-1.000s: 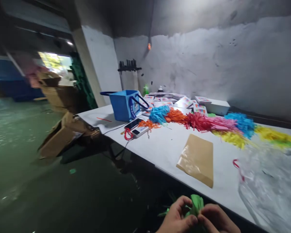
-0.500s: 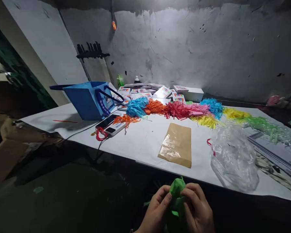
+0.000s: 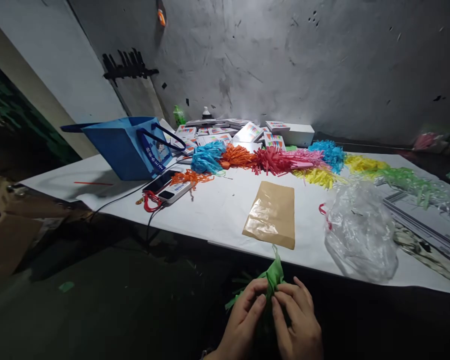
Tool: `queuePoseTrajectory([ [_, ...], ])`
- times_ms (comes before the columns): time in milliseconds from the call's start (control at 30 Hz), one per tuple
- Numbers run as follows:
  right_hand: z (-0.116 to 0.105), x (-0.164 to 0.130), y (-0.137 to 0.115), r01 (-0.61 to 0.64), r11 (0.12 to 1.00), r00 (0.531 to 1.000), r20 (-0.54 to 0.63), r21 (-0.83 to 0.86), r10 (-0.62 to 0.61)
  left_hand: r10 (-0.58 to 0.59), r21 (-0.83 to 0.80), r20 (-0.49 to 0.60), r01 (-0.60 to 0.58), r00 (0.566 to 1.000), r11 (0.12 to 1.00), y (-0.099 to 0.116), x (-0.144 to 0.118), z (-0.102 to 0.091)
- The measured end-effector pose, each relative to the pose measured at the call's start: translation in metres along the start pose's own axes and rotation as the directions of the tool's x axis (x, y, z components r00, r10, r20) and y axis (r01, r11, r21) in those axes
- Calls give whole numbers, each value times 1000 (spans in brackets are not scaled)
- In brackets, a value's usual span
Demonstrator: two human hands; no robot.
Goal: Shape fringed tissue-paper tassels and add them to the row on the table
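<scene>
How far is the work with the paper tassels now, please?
Done, it seems: a row of finished tassels in blue, orange, red, pink, yellow and green lies along the back of the table. In hand: the left hand and the right hand pinch a green tassel below the table edge, its top twisted. Left: the brown packet lies untouched; how many more remain cannot be told.

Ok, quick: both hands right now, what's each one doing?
Left hand: closed, pinching the green paper tassel.
Right hand: closed, pinching the same tassel from the other side.
</scene>
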State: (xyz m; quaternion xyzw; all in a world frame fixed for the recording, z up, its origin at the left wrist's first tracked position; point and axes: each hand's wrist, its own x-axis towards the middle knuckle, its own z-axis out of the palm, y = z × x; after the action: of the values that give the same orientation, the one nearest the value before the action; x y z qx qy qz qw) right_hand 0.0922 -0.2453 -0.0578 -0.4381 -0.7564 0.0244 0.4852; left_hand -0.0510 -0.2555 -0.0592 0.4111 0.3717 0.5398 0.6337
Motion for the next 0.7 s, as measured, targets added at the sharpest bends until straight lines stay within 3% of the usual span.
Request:
queuePoseTrajectory([
  [167, -9, 0, 2, 30, 999, 997, 69, 20, -31, 23, 74, 60, -27, 998, 997, 8, 0, 4],
  [467, -15, 11, -8, -138, 969, 990, 46, 207, 131, -42, 53, 37, 39, 998, 998, 10, -1, 8],
  [700, -25, 13, -6, -381, 871, 912, 282, 309, 299, -93, -9, 22, 93, 995, 996, 9, -1, 6],
])
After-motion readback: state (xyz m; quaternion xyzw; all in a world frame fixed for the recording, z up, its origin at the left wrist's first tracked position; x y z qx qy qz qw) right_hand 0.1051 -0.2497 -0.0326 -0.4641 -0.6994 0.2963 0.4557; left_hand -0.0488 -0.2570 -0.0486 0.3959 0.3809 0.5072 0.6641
